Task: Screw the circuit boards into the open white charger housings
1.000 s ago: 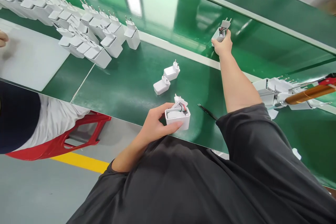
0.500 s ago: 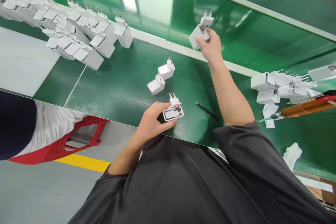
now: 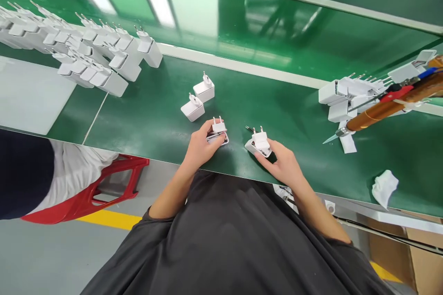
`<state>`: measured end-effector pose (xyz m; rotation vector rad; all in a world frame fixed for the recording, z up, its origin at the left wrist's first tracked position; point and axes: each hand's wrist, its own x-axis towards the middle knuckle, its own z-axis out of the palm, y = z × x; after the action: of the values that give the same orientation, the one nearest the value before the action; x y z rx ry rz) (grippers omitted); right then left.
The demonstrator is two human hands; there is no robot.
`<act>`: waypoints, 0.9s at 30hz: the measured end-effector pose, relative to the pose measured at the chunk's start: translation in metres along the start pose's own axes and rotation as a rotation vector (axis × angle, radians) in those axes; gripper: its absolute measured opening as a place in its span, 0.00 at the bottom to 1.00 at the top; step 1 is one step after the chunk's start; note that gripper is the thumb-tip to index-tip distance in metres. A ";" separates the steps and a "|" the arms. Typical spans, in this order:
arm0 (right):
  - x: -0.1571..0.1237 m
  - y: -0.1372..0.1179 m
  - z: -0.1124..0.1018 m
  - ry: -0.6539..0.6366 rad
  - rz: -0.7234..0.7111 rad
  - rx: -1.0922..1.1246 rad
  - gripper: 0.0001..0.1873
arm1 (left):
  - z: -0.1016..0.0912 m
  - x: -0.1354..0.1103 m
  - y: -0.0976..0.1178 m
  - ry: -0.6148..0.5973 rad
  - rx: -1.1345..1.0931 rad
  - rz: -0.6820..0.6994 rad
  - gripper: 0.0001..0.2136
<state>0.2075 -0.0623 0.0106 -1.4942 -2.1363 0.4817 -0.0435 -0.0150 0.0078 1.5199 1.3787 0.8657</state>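
Note:
My left hand (image 3: 200, 145) is closed around a white plug adapter (image 3: 218, 131) with its pins up and wires showing, at the near edge of the green bench (image 3: 155, 115). My right hand (image 3: 282, 163) grips a second open white adapter (image 3: 259, 142) just to the right, resting on the bench. Black tweezers (image 3: 249, 128) lie partly hidden behind this second adapter. Two closed white adapters (image 3: 198, 99) stand just beyond my left hand.
Many white adapters (image 3: 86, 55) are lined up at the far left. Another pile of adapters (image 3: 349, 97) lies at the right, with a brown-handled tool (image 3: 384, 108) across it. A white rag (image 3: 384, 186) sits near the right front edge. A red stool (image 3: 100, 189) and another person's clothing (image 3: 34, 170) are at the left.
My right hand has come back from the far conveyor to the near edge, carrying the adapter down beside my left hand. My left hand has kept hold of its adapter.

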 end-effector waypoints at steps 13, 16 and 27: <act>-0.009 0.003 0.026 0.240 -0.044 0.068 0.17 | -0.012 -0.005 -0.005 0.023 0.438 0.449 0.23; -0.010 0.005 0.028 0.249 -0.055 0.090 0.17 | -0.017 -0.009 -0.002 0.028 0.508 0.462 0.20; -0.010 0.006 0.029 0.236 -0.066 0.126 0.17 | 0.001 -0.013 -0.011 0.160 0.497 0.285 0.13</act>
<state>0.1988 -0.0697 -0.0183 -1.3355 -1.9290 0.3874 -0.0483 -0.0276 -0.0023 2.1038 1.5972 0.8696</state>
